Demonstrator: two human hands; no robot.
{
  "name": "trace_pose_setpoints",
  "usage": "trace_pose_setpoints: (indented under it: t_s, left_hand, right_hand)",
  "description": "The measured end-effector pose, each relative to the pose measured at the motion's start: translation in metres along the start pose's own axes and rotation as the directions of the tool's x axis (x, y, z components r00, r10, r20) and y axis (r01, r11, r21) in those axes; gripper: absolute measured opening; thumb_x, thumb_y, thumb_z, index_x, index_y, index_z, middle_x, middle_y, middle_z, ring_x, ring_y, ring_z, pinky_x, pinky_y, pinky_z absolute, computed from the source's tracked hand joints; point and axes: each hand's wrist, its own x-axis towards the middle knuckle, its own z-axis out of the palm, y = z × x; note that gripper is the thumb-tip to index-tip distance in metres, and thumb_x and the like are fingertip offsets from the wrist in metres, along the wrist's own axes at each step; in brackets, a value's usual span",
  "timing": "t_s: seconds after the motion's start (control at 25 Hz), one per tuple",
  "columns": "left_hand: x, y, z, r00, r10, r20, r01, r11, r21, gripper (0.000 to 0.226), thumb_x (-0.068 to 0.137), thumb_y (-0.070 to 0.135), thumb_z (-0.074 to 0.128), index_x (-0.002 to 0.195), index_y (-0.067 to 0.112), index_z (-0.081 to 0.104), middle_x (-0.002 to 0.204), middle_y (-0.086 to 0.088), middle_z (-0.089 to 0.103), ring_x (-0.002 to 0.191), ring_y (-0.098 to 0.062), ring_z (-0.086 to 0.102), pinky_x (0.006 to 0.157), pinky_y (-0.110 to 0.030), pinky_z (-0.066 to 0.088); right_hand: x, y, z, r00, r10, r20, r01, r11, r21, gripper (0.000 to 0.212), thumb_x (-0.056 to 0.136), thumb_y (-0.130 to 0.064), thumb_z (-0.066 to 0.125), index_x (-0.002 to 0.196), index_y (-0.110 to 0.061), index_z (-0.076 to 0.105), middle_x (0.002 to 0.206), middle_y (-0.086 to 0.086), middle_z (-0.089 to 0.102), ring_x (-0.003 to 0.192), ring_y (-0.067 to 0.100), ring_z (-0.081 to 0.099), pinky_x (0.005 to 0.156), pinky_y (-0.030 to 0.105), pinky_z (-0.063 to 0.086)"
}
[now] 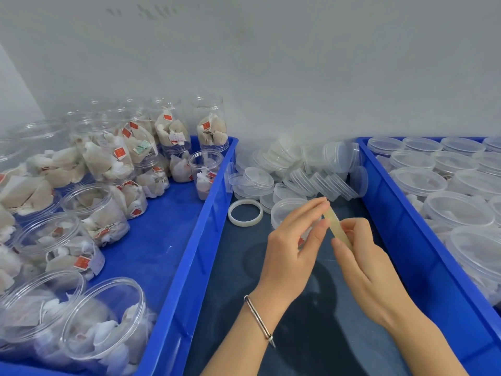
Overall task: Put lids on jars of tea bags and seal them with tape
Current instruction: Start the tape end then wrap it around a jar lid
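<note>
Roughly, bins: two blue bins, the left bin (173, 267) and the right bin (390, 213), flank a strip of dark counter (233, 267).
Left bin: open jars (103, 318) of tea bags, some upright at the back, others lying on their sides; more than a dozen, though blur at the left edge spoils an exact count.
Right bin: lidded jars (458, 210) packed close, at least ten in view.
Counter: a heap of clear lids (295, 169) at the far end, uncounted, and one white ring (245, 213) near the left bin's wall.
Open room: bare counter runs from the hands toward the near edge.
Tape (339, 229): one pale strip held above the counter, between both hands.
Left hand (292, 248): fingers pinch the strip's upper end; a bracelet (259, 320) on the wrist.
Right hand (360, 253): fingers pinch its lower end.
</note>
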Motion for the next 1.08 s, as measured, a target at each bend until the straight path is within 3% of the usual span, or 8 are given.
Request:
trace_pose_setpoints:
  t_s: [0.12,0.28,0.44,0.52,0.68,0.84,0.96,1.08]
  left_hand:
    - [0.011,0.0,-0.008,0.998,-0.053,0.044,0.052,0.998,0.021,0.03,0.101,0.023,0.046,0.126,0.016,0.062,0.127,0.013,0.06,0.122,0.008,0.048,0.1,-0.015,0.041]
    - [0.027,-0.002,-0.019,0.965,-0.22,0.142,0.225,0.974,-0.022,0.034,0.101,0.034,0.043,0.123,0.02,0.064,0.122,0.013,0.064,0.115,0.008,0.054,0.093,-0.008,0.04]
    - [0.034,-0.002,-0.025,0.894,-0.342,0.29,0.395,0.907,-0.149,0.039,0.097,0.05,0.043,0.113,0.022,0.065,0.116,0.009,0.065,0.112,-0.002,0.057,0.106,-0.032,0.042]
    - [0.034,0.0,-0.026,0.886,-0.349,0.304,0.406,0.901,-0.15,0.05,0.092,0.059,0.04,0.121,0.024,0.062,0.12,0.009,0.064,0.115,-0.001,0.056,0.107,-0.032,0.042]
    - [0.026,0.007,-0.021,0.951,-0.287,0.114,0.278,0.957,0.085,0.042,0.097,0.051,0.035,0.113,0.026,0.065,0.094,0.006,0.069,0.086,0.004,0.06,0.082,-0.017,0.047]
    - [0.01,0.016,-0.01,0.985,-0.145,0.096,0.134,0.984,0.115,0.048,0.097,0.042,0.04,0.133,0.015,0.056,0.13,0.007,0.059,0.121,0.008,0.047,0.102,-0.011,0.037]
    - [0.002,0.014,-0.007,1.0,-0.016,0.014,0.015,0.995,0.098,0.037,0.098,0.027,0.05,0.129,0.01,0.059,0.132,0.006,0.058,0.124,0.007,0.048,0.103,-0.016,0.041]
    - [-0.003,0.013,0.0,0.995,0.096,0.022,-0.098,0.984,0.151,0.037,0.091,0.013,0.063,0.127,0.006,0.061,0.131,0.005,0.057,0.123,0.007,0.048,0.1,-0.018,0.045]
  right_hand:
    - [-0.006,-0.004,-0.001,0.997,-0.081,0.017,0.082,0.992,-0.096,0.023,0.088,-0.054,0.029,0.098,-0.033,0.033,0.057,-0.014,0.044,0.053,0.003,0.047,0.052,0.018,0.024]
    - [-0.01,-0.01,-0.002,0.986,-0.167,0.024,0.169,0.973,-0.159,0.027,0.088,-0.055,0.033,0.097,-0.03,0.037,0.057,-0.017,0.042,0.057,0.0,0.046,0.051,0.013,0.023]
    - [-0.011,-0.009,-0.003,0.982,-0.18,0.057,0.184,0.979,-0.086,0.02,0.088,-0.052,0.037,0.097,-0.036,0.039,0.068,-0.022,0.048,0.066,0.0,0.048,0.056,0.015,0.025]
    - [-0.011,-0.011,-0.003,0.983,-0.174,0.059,0.178,0.981,-0.079,0.017,0.087,-0.054,0.035,0.095,-0.039,0.036,0.072,-0.025,0.051,0.066,0.0,0.049,0.055,0.016,0.025]
    - [-0.009,-0.018,0.007,0.985,-0.16,-0.057,0.151,0.978,-0.144,0.028,0.09,-0.059,0.03,0.106,-0.036,0.036,0.071,-0.023,0.049,0.056,-0.004,0.048,0.052,0.023,0.031]
    - [-0.007,-0.03,0.009,0.98,-0.118,-0.161,0.096,0.986,-0.135,0.047,0.092,-0.06,0.029,0.135,-0.046,0.019,0.101,-0.012,0.06,0.073,0.009,0.062,0.058,0.031,0.045]
    - [-0.006,-0.03,0.007,0.974,-0.061,-0.22,0.019,0.982,-0.187,0.054,0.089,-0.05,0.04,0.137,-0.043,0.017,0.117,-0.001,0.063,0.089,0.023,0.067,0.062,0.033,0.045]
    - [-0.006,-0.025,0.006,0.992,-0.008,-0.126,-0.005,0.995,-0.104,0.075,0.084,-0.014,0.058,0.14,-0.039,0.016,0.09,-0.01,0.057,0.077,0.02,0.059,0.053,0.028,0.044]
